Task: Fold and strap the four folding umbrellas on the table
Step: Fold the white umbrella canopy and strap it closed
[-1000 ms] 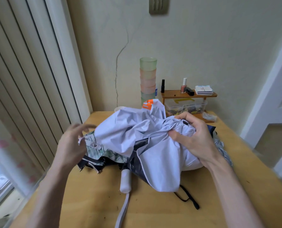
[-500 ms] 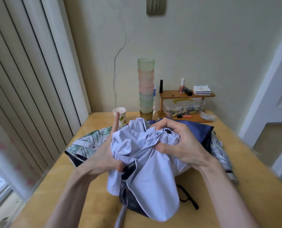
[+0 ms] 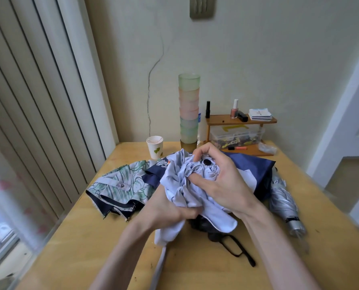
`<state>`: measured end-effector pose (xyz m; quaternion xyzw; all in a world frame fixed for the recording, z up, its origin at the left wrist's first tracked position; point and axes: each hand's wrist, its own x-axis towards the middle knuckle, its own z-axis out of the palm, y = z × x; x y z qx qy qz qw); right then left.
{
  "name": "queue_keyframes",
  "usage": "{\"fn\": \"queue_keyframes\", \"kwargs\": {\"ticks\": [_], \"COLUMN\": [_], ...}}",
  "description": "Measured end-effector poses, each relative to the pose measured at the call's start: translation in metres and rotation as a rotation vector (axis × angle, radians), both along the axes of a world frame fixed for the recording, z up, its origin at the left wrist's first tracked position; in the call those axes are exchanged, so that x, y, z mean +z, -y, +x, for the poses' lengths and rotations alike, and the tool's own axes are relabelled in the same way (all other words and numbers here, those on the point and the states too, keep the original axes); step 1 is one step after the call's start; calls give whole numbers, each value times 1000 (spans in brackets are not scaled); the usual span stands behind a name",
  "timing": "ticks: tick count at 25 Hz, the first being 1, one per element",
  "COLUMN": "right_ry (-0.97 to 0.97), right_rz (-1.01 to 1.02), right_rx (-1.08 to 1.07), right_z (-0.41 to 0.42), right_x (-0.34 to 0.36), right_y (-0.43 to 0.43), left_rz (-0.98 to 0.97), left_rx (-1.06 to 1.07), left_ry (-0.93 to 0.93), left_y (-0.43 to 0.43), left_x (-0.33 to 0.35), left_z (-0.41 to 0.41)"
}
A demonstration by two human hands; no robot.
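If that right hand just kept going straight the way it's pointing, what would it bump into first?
The right hand grips the lilac umbrella, so that cloth comes first; past it, probably the stacked cups, though depth is unclear.

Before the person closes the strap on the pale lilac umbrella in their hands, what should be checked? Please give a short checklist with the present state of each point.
1. Right hand grips the lilac umbrella at its top, by the black cap: ok.
2. Left hand holds the gathered canopy lower down: ok.
3. Canopy wound flat: not ok; it is bunched, and one flap hangs loose.
4. Its closing strap found: cannot tell; none shows.
5. Silver umbrella lies apart, at the right: ok.
6. Paper cup stands upright behind the pile, untouched: ok.
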<state>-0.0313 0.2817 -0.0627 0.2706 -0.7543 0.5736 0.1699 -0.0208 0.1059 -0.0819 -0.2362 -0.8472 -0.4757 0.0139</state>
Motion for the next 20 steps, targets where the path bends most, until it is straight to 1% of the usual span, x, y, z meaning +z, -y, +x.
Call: {"fn": "queue_keyframes", "kwargs": {"ticks": [2,4,5,6,7,8,10,12,13,15,18,20], "right_ry": [44,131,142,146,159,178,207,203,204,193,147,158], "right_rz": [-44,-75,-18,86,164,199,156,94,54,-47,-185,-237], "right_rx": [11,37,10,-33,-56,-52,-64,-150,-180,-201,-172,-126], "right_z": [5,9,8,8,7,7,7,10,10,5,0,-1], "right_x": [3,8,9,9,9,8,3,0,-1,-1,1,3], "right_y": [7,8,6,3,4,8,20,31,33,29,16,12], "left_rz": [66,194,269,318,339,311,126,5,-7,39,115,144], "left_rx": [46,88,108,137,147,139,31,-16,-42,-67,-1,58], "left_ry": [43,137,183,221,239,234,184,191,164,112,45,34], "left_y": [0,4,7,9,11,11,6,-1,-3,-5,-13,-20], "left_x": [-1,0,1,2,4,9,15,21,22,18,5,-3], "left_z": [-1,0,-1,-1,-1,2,7,10,9,7,11,14]}}
